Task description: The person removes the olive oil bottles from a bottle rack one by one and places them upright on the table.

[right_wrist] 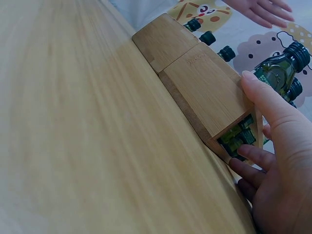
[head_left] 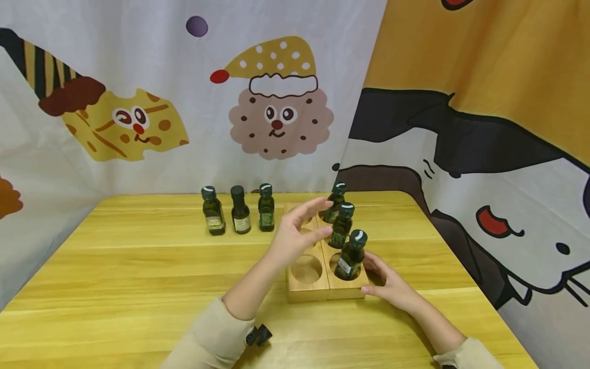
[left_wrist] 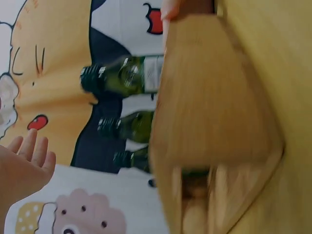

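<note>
A two-column wooden bottle rack (head_left: 308, 295) stands on the table, with round holes in its top. Three dark green glass bottles stand in its right column: a front bottle (head_left: 351, 259), a middle bottle (head_left: 341, 229) and a back one (head_left: 338, 193), partly covered. My left hand (head_left: 295, 228) is raised over the left column, fingers extended and holding nothing; its fingertips overlap the bottles in the head view. At the rack's right side, my right hand (head_left: 391, 285) holds the front corner. In the right wrist view its thumb (right_wrist: 265, 95) lies at the top edge, its fingers by the side opening.
Left of the rack, three more green bottles stand in a row near the table's back edge: a left one (head_left: 214, 215), a middle one (head_left: 241, 214) and a right one (head_left: 266, 211). A cartoon-printed curtain (head_left: 152, 31) hangs right behind the table (head_left: 138, 287).
</note>
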`<state>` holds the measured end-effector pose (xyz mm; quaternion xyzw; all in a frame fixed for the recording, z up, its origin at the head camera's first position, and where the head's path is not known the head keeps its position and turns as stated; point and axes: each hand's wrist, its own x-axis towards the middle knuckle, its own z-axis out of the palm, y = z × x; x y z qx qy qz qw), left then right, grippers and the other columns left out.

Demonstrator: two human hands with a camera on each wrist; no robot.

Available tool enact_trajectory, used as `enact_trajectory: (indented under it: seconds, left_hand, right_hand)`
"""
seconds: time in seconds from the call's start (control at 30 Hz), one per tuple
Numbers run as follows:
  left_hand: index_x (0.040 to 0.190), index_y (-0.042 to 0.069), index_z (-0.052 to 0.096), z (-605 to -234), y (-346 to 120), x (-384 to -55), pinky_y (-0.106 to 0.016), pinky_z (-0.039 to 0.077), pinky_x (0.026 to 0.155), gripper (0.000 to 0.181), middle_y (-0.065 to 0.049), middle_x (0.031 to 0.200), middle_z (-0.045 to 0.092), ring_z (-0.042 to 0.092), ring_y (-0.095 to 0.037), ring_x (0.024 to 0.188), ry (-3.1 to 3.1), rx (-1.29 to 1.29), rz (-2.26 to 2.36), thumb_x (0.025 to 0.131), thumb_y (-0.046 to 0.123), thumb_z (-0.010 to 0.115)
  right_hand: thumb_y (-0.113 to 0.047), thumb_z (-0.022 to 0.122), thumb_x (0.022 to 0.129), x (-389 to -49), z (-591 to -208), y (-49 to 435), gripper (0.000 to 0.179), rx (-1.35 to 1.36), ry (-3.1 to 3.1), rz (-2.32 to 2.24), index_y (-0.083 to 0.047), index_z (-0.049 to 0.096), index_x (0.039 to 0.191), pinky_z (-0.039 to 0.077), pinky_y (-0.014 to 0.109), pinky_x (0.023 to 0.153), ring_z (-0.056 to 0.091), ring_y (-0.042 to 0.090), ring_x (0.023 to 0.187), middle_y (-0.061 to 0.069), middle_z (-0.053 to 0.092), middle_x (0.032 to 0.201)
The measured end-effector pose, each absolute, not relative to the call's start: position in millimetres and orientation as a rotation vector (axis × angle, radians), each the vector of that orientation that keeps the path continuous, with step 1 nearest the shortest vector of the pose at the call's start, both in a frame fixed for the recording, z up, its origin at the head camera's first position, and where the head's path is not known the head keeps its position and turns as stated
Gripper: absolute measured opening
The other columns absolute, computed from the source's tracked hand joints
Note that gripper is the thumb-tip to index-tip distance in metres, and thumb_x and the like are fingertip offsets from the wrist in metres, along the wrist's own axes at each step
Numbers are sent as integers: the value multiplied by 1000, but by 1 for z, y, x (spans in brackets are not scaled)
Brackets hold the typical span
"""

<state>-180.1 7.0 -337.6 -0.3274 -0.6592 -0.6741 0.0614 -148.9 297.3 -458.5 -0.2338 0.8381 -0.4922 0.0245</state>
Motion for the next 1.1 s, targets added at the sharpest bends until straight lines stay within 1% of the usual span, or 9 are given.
enact_trajectory:
  seconds: [0.1,0.2,0.3,0.43,0.63,0.83,1.03,1.1]
  left_hand:
    - [138,12,51,-343,19,-178,-41,35,104,55,1,131,57,49,-14,122,-2048,-977,-2096,88,17,71]
    - [139,12,51,-348,32,-178,-46,35,104,55,5,130,58,48,-12,121,-2094,-944,-2137,89,21,71]
    - [138,11,51,-355,43,-179,-50,34,104,53,4,129,59,49,-12,120,-2113,-918,-2183,89,19,70]
    - [138,11,51,-367,54,-180,-50,34,104,54,-2,129,59,50,-13,119,-2133,-917,-2207,89,16,71]
    - [137,9,53,-379,67,-182,-44,39,101,54,-4,127,61,53,-13,115,-2166,-908,-2163,87,16,73]
    - [136,11,54,-383,73,-182,-32,42,99,54,2,124,61,54,-10,112,-2216,-879,-2137,86,19,74]
    - [133,17,58,-386,76,-179,-24,49,84,48,6,112,63,57,-8,101,-2254,-839,-2158,87,21,73]
    - [131,16,59,-388,77,-179,-23,50,80,45,7,109,64,58,-7,99,-2239,-838,-2176,88,21,72]
  right_hand:
    - [-4,72,85,-148,-458,296,75,-730,2560,-1562,-1,30,147,35,21,100,47,12,121,23,51,132]
    - [-3,71,85,-148,-457,296,75,-751,2545,-1583,-1,30,147,35,21,100,47,9,120,23,51,132]
    - [-3,71,85,-149,-458,297,75,-768,2543,-1576,-2,30,147,36,21,100,47,9,121,22,51,132]
    - [-2,71,85,-149,-459,297,75,-782,2538,-1566,-3,29,148,36,24,101,47,9,122,22,50,134]
    - [-4,70,87,-149,-458,297,75,-757,2517,-1572,-4,28,149,33,20,101,44,6,124,24,47,137]
    - [-5,70,87,-149,-457,298,75,-733,2520,-1567,-2,27,148,33,17,100,43,5,124,26,46,137]
    - [-6,70,87,-149,-459,299,76,-722,2540,-1545,-1,26,149,34,18,99,43,5,123,25,46,137]
    - [-5,70,87,-150,-460,299,76,-734,2533,-1550,-1,26,149,34,18,99,44,6,123,25,46,137]
